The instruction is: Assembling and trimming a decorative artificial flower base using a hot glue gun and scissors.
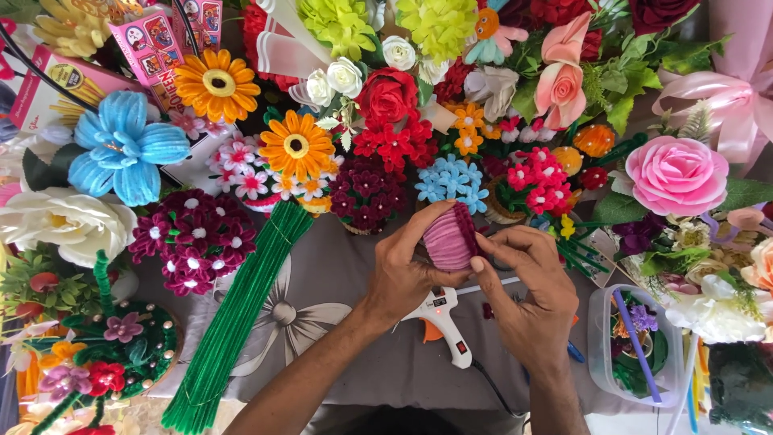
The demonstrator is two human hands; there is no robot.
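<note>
Both hands [475,278] grip a pink fuzzy roll [448,238], seemingly above the glue gun [439,318].

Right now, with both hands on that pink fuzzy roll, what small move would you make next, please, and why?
Probably press the roll's loose outer end down with the right hand. The left hand already cups the pink roll, and the right thumb sits at its edge, so the wrap looks nearly closed. The white glue gun lies on the grey cloth just below, should it need fixing.
</note>
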